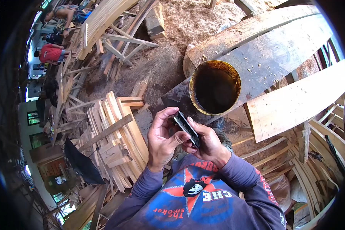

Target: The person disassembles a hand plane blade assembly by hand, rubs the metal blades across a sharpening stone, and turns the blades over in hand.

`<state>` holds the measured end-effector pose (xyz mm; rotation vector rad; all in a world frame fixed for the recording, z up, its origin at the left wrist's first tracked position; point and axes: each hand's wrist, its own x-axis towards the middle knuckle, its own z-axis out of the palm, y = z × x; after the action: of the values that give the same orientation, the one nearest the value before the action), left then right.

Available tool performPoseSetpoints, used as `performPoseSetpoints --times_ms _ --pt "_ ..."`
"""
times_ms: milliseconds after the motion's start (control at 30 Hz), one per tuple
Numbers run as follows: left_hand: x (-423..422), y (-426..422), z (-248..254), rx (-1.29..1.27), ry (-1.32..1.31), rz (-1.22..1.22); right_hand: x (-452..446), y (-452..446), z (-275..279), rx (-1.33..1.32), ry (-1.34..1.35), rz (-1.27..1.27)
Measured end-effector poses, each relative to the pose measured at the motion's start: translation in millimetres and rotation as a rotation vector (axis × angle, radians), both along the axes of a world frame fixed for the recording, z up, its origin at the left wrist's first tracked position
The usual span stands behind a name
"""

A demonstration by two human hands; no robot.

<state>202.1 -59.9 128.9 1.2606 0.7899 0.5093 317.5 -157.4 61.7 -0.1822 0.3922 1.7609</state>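
Centre frame: left hand [161, 140] and right hand [210, 143], fingers closed around a black object [185, 125], underside hidden, identity unclear. Beyond, upper centre: tin [235, 76], dark contents obscuring its bottom. Upper left: people [50, 53], partly blocked by timber [99, 27].

My left hand [161, 140], one; my right hand [211, 142], one; dark slim object [185, 126] between them, one. Grey board [272, 55], one; round container [218, 64] near its close end, one.

shirt [197, 207] front | "CHE" | "The smoker" | sleeve [265, 188] lettering illegible
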Motion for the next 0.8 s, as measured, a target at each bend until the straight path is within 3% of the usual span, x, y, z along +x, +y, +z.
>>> performPoseSetpoints --times_ms 433,800 --pt "3.1 -4.1 1.6 -0.035 0.011 0.024 4.7 -1.8 6.0 -0.033 -0.061 0.034" --pt "0.3 -5.9 4.7 0.108 -0.032 0.025 6.8 -4.9 5.0 0.085 0.087 0.094"
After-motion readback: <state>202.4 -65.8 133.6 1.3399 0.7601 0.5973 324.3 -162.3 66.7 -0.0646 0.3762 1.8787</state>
